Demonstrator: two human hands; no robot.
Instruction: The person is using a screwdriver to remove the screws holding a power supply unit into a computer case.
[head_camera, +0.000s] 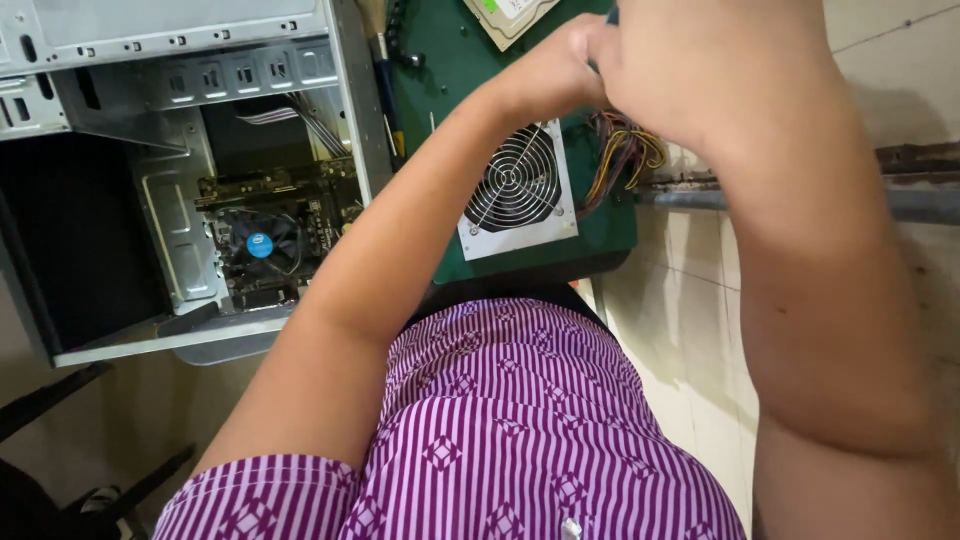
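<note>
My left hand (548, 68) and my right hand (672, 62) are pressed together at the top of the view, both seen from the back with fingers curled. Between them only slivers of a small dark object (611, 15) show, and what it is stays hidden. Just below the hands, a grey power supply (516, 190) with a round fan grille lies on a green mat (610, 225). A bundle of yellow, orange and black cables (628, 150) runs from it under my right wrist.
An open computer case (175, 190) lies at the left, with a motherboard and a black cooler fan (260, 246) inside. A screwdriver (386, 92) rests along the mat's left edge. A hard drive (508, 14) sits at the top. Pale floor tiles (690, 330) lie to the right.
</note>
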